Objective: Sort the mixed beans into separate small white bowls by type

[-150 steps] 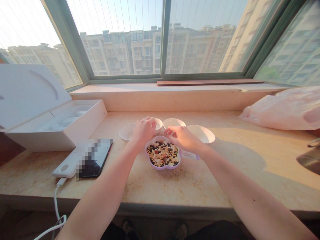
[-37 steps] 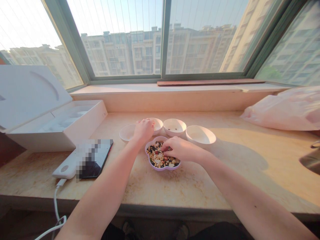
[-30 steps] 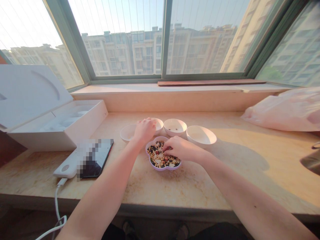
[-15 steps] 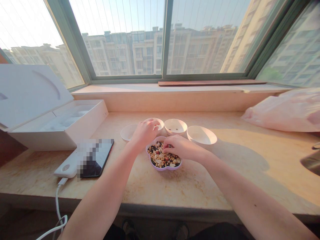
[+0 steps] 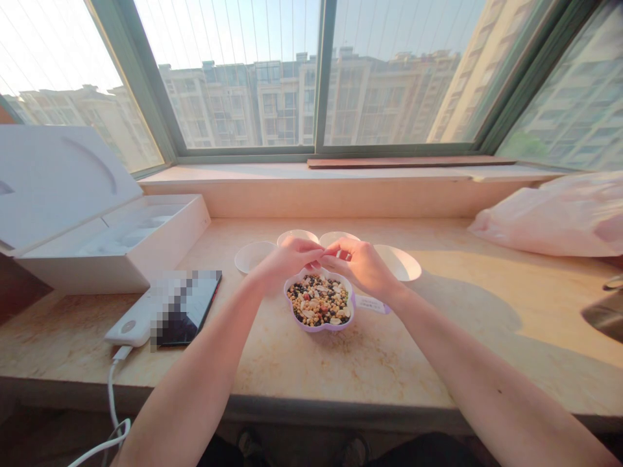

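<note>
Fingertips of my left hand (image 5: 291,257) and my right hand (image 5: 361,264) meet above the far rim of a lilac flower-shaped bowl (image 5: 321,328). Both hands are closed in a pinch; whatever is between the fingers is too small to make out. Mixed black and yellow beans with pale peanuts (image 5: 318,301) fill the lilac bowl. Behind it, white bowls stand in an arc: a left one (image 5: 252,257), two at the back (image 5: 296,235), partly covered by my hands, and a right one (image 5: 407,264). A labelled lilac handle (image 5: 372,303) sticks out below my right wrist.
On the left lie a phone (image 5: 195,318) and a white power bank (image 5: 130,324) with a cable (image 5: 111,383), in front of an open white box (image 5: 121,259). A pinkish plastic bag (image 5: 549,220) rests at the right. The counter's front edge (image 5: 341,405) is near me.
My right hand has lifted out of the beans and moved up to my left hand. The left has come from over a back white bowl towards it. The lilac handle now shows.
</note>
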`<state>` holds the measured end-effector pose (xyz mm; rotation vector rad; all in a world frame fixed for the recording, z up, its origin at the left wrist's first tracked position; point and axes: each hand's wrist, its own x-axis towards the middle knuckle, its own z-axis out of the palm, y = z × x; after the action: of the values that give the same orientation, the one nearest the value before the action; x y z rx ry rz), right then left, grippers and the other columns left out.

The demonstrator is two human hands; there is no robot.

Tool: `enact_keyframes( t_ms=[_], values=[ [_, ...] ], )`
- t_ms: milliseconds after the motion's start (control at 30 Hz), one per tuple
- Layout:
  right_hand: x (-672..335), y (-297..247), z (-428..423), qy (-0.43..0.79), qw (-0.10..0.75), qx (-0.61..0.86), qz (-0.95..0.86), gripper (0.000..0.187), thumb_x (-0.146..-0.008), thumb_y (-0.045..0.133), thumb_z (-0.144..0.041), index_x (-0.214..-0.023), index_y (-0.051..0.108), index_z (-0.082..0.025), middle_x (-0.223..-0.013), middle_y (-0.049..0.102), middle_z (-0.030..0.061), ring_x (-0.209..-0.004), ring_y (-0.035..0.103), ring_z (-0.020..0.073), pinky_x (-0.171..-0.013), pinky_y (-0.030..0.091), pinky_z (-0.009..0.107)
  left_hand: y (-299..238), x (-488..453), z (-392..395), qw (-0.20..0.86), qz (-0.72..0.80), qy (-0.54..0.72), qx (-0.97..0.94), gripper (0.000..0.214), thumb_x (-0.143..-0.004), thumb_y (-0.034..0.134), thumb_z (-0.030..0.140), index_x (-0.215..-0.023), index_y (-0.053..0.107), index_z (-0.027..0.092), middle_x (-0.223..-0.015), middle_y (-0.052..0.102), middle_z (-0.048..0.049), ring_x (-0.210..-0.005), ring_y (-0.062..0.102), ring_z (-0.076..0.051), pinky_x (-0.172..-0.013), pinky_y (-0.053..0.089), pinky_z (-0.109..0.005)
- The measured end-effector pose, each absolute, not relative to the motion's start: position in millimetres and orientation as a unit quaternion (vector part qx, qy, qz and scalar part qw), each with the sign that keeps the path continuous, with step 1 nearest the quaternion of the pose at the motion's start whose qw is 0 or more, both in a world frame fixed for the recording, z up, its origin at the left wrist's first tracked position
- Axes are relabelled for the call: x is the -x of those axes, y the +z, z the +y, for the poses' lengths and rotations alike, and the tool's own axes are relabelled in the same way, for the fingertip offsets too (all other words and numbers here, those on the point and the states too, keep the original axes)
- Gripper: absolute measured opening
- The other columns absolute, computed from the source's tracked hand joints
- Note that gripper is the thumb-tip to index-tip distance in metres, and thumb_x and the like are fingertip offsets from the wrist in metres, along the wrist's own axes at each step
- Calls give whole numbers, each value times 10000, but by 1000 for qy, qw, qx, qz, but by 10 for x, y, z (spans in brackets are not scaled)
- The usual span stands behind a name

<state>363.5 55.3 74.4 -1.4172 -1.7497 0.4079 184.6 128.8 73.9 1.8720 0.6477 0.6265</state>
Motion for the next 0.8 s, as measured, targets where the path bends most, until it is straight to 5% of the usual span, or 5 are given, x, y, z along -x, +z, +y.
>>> enact_keyframes(
  t_ms=[267, 433, 567, 800],
  values=[
    [-3647, 711, 558, 134, 380, 552, -730, 321, -896, 646, -488, -909, 717, -175, -745, 684, 34, -643, 585, 157, -614, 447, 285, 760, -1802, 1285, 559, 276, 264, -736, 154, -822, 688, 209, -941, 741, 128, -803, 705, -50, -722, 622, -124, -699, 497, -270],
    [-3664, 640, 550, 137, 236, 570, -775, 178, -908, 600, -280, -971, 750, -207, -822, 727, 49, -770, 648, 187, -677, 463, 290, 755, -1711, 1420, 348, 367, 292, -812, 174, -833, 613, 115, -938, 748, 146, -974, 755, -77, -866, 679, -171, -833, 525, -310],
    [-3636, 608, 548, 140, 139, 541, -818, 252, -861, 563, -150, -982, 767, -234, -1002, 753, 48, -893, 664, 200, -737, 471, 299, 743, -1558, 1554, 156, 471, 276, -823, 288, -894, 501, 90, -1011, 755, 158, -1101, 752, -103, -1053, 665, -215, -973, 492, -344],
    [-3605, 604, 544, 139, 104, 515, -839, 226, -871, 572, -173, -919, 779, -251, -1085, 757, 25, -940, 656, 235, -757, 463, 342, 773, -1363, 1634, 110, 571, 148, -800, 334, -871, 485, 109, -1058, 759, 151, -979, 748, -128, -848, 682, -212, -725, 518, -277]
  ],
)
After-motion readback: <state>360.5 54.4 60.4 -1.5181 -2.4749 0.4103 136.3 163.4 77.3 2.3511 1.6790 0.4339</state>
